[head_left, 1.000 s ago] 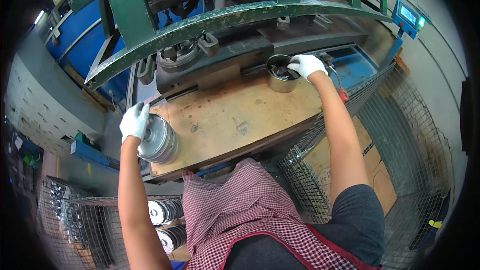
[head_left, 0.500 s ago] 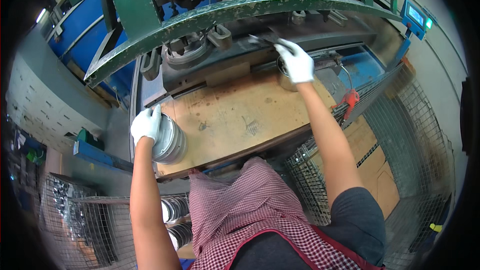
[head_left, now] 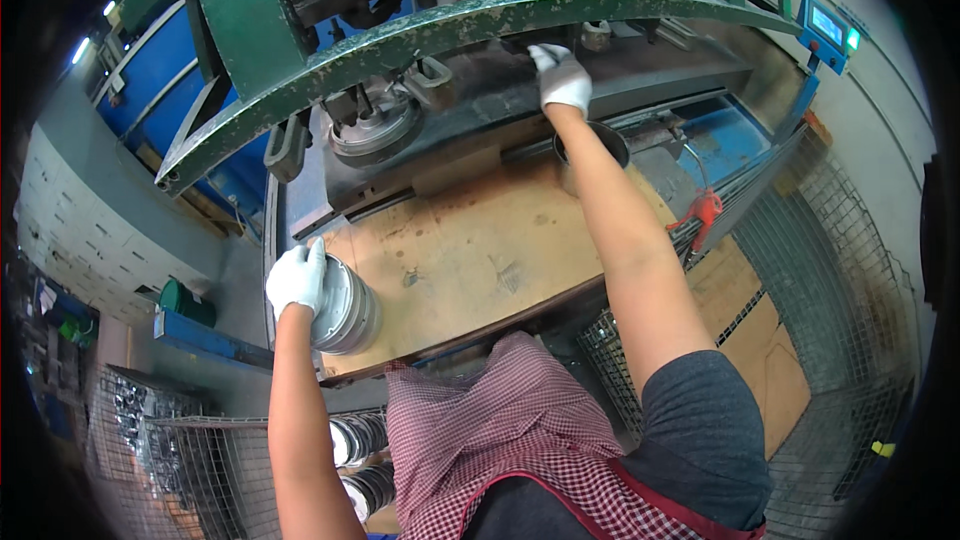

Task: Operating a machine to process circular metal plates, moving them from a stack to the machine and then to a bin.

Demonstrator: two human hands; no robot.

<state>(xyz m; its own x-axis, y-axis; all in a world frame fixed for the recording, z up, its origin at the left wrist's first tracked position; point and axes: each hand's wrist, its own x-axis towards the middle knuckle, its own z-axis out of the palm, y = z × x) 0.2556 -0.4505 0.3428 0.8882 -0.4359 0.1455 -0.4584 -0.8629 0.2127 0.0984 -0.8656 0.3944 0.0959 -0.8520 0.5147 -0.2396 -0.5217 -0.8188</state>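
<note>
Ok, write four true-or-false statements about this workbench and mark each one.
1. The left hand touches the stacked metal parts. True.
2. The right hand is inside the metal pot. False: it is beyond the pot, over the dark metal slab.
3. The control panel has a lit screen. True.
4. The red object lies against the stacked metal parts. False: it is past the tan board's right end.

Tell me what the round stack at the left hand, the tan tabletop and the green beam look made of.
Stack: likely bare metal, judging by its smooth, silvery sheen.
Tabletop: perhaps wood or fibreboard; it looks flat and tan, with dark stains and scuffs.
Beam: probably painted metal, its green coat worn and speckled along the face.
</note>
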